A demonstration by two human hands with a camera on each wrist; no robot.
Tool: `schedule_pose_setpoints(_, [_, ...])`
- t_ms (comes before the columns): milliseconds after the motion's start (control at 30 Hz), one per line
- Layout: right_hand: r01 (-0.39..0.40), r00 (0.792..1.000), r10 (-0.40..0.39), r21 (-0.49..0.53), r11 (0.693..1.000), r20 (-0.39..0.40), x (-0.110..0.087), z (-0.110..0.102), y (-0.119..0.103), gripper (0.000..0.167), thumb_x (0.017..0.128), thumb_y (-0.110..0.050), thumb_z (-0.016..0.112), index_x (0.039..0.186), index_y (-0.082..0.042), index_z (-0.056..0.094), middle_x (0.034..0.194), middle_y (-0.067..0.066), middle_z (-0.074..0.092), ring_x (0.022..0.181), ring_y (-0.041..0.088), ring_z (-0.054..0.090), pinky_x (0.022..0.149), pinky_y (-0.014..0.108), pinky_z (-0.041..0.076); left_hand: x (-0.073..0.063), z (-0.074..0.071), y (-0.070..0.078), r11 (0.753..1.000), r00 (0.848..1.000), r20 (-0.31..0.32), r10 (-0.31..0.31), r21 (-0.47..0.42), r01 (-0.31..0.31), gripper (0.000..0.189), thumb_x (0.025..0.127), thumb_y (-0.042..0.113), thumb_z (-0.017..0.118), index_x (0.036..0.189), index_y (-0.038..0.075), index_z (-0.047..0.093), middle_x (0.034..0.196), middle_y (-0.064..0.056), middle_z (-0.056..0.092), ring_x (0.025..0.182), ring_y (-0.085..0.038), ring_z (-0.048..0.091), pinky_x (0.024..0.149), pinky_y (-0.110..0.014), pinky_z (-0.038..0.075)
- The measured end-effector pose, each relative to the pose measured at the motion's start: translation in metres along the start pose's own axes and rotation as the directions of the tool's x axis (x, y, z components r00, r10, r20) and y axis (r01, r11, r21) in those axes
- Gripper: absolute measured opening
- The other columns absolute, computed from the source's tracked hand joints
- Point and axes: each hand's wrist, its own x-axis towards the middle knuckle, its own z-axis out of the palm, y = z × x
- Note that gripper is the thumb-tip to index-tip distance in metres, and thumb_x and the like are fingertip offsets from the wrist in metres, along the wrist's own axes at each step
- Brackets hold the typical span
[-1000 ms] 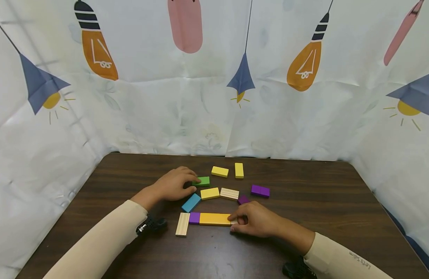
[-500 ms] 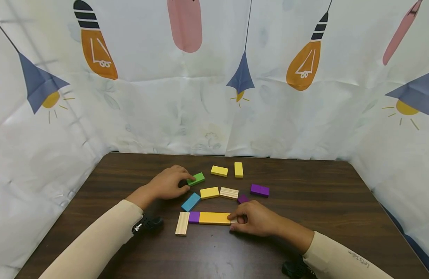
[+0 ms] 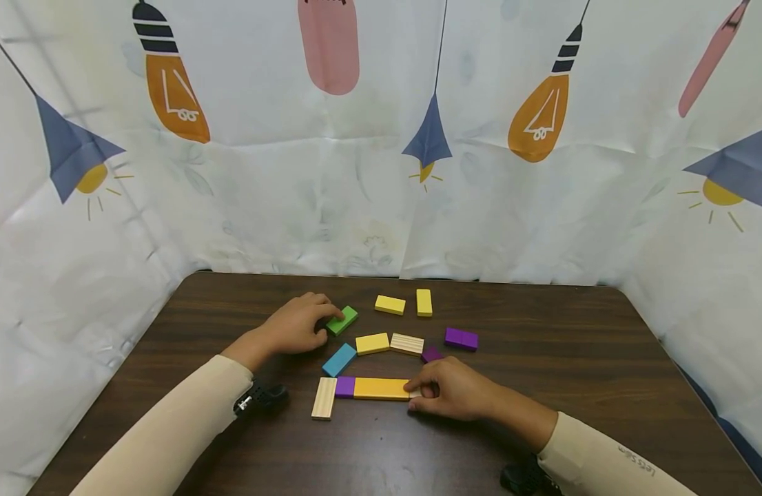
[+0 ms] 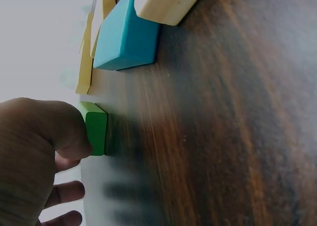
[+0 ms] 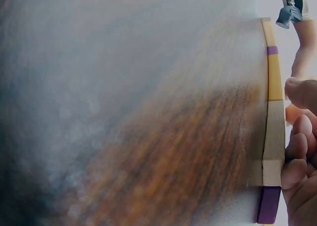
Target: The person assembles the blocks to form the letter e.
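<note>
We judge the step in hand to be the placing of the green block [image 3: 342, 321], which lies aslant on the desk [image 3: 542, 331] beyond the blue block [image 3: 340, 360] and apart from it. To do this well, we would slide it flat with light pressure, matching its slant to the blue block's before bringing it nearer. A slow, straight approach should serve best: a hard push could knock the blue block or the yellow block [image 3: 373, 344], which stands at its far end in a loose arc with the striped block [image 3: 407, 344]. Meanwhile, we would keep the right hand [image 3: 455, 389] quiet, since a jolt could break the row of the purple block [image 3: 345, 387] and the orange block [image 3: 382, 389].

As for the fingers, our left hand [image 3: 297, 324] has its index on the green block and its thumb at the near end, only a block's end between them; we read this as a light pinch. In the left wrist view, the other fingers hang loosely bent, away from the block. On the right, the index reaches the orange block's end, the thumb lies near the end block [image 5: 275, 129] and the remaining fingers are curled; we cannot tell whether they grip or merely rest there.
</note>
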Motion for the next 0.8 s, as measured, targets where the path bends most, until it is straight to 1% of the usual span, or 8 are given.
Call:
schedule_pose_setpoints(100, [-0.006,1.000,0.006,0.003,1.000,0.001,0.0000,-0.0001,-0.0005,0.024,0.093,-0.025,0.079,0.110,-0.008,0.079,0.076,-0.015,0.052,0.067,-0.004,0.047,0.059,0.017,0.044,0.0016,-0.0001,0.0010,1.000,1.000,0.001,0.019,-0.011,-0.019,0.049,0.088,0.004,0.061,0.136,0.016,0.067,0.137,-0.010,0.058,0.125,-0.034,0.053,0.101,-0.060,0.043])
schedule_pose_setpoints(167, [-0.010,1.000,0.010,0.006,1.000,0.003,-0.0001,-0.0002,-0.0008,0.024,0.093,-0.026,0.079,0.110,-0.008,0.079,0.076,-0.015,0.052,0.067,-0.004,0.047,0.059,0.017,0.044,0.0031,0.0003,0.0011,0.999,0.999,0.009,0.034,-0.016,-0.034,0.053,0.088,0.002,0.059,0.140,0.015,0.064,0.147,-0.012,0.053,0.136,-0.038,0.046,0.106,-0.064,0.038])
schedule_pose_setpoints(267, [-0.017,1.000,0.017,0.008,1.000,0.003,-0.0004,-0.0001,-0.0010,0.024,0.093,-0.026,0.078,0.110,-0.009,0.079,0.076,-0.015,0.052,0.067,-0.004,0.047,0.059,0.017,0.044,0.0058,0.0013,0.0007,0.999,0.998,0.032,0.048,-0.023,-0.047,0.056,0.089,0.002,0.059,0.143,0.015,0.062,0.154,-0.010,0.048,0.143,-0.040,0.038,0.109,-0.066,0.033])
schedule_pose_setpoints(367, [-0.017,1.000,0.017,0.009,1.000,0.003,-0.0005,0.0001,-0.0010,0.024,0.093,-0.026,0.078,0.110,-0.009,0.079,0.076,-0.016,0.052,0.067,-0.004,0.047,0.059,0.017,0.044,0.0083,0.0025,0.0007,0.998,0.997,0.048,0.054,-0.032,-0.052,0.056,0.088,0.002,0.060,0.143,0.015,0.062,0.155,-0.008,0.048,0.144,-0.042,0.036,0.110,-0.066,0.032])
schedule_pose_setpoints(533, [-0.011,1.000,0.011,0.011,1.000,0.003,-0.0003,0.0001,-0.0010,0.024,0.093,-0.026,0.078,0.110,-0.009,0.079,0.076,-0.016,0.052,0.068,-0.003,0.048,0.059,0.017,0.045,0.0098,0.0029,0.0008,0.998,0.997,0.056,0.058,-0.037,-0.056,0.055,0.088,0.002,0.060,0.141,0.014,0.064,0.152,-0.010,0.051,0.140,-0.041,0.042,0.106,-0.065,0.037])
schedule_pose_setpoints(667, [-0.013,1.000,0.013,0.011,1.000,0.004,-0.0002,0.0000,-0.0010,0.024,0.093,-0.026,0.078,0.110,-0.009,0.079,0.076,-0.017,0.052,0.068,-0.003,0.049,0.060,0.017,0.045,0.0095,0.0014,0.0007,0.999,0.998,0.053,0.038,-0.026,-0.037,0.052,0.088,0.005,0.062,0.139,0.013,0.065,0.147,-0.010,0.054,0.137,-0.038,0.045,0.106,-0.061,0.039])
schedule_pose_setpoints(800, [-0.011,1.000,0.011,0.007,1.000,0.004,-0.0002,-0.0002,-0.0008,0.024,0.094,-0.026,0.078,0.110,-0.009,0.079,0.076,-0.016,0.052,0.067,-0.003,0.048,0.060,0.017,0.045,0.0078,0.0006,-0.0015,1.000,0.998,0.058,0.012,-0.027,-0.011,0.050,0.089,0.011,0.067,0.139,0.014,0.065,0.143,-0.010,0.055,0.135,-0.037,0.046,0.106,-0.059,0.040])
